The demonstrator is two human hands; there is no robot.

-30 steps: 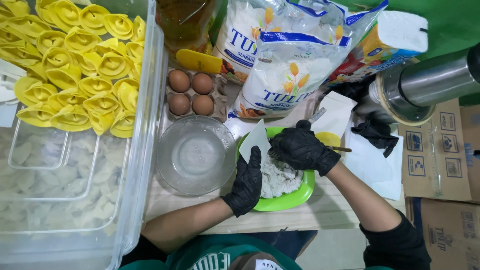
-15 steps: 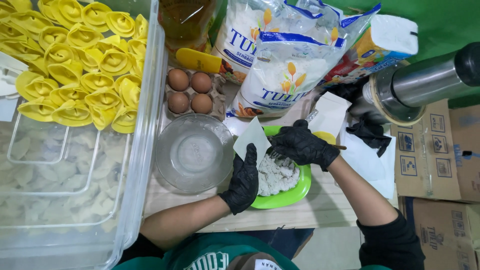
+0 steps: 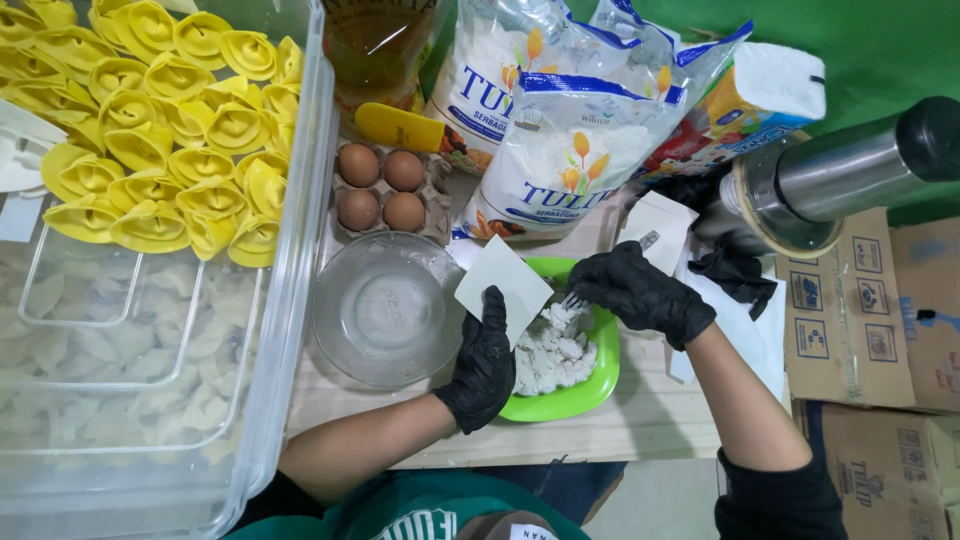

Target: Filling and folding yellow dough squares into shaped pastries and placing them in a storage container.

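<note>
Both my hands wear black gloves. My left hand holds a pale square dough wrapper flat on its fingers, just left of a green bowl. The bowl holds crumbly white filling. My right hand grips a metal fork whose tines dig into the filling at the bowl's far edge; the handle end shows above the knuckles.
A clear glass bowl stands left of the green one. Behind it sit an egg carton with several brown eggs and flour bags. A big clear tub at left holds folded yellow dumplings. A steel flask lies right, cardboard boxes beyond.
My right hand has shifted slightly with the fork working in the filling. My left hand keeps the wrapper in nearly the same place.
</note>
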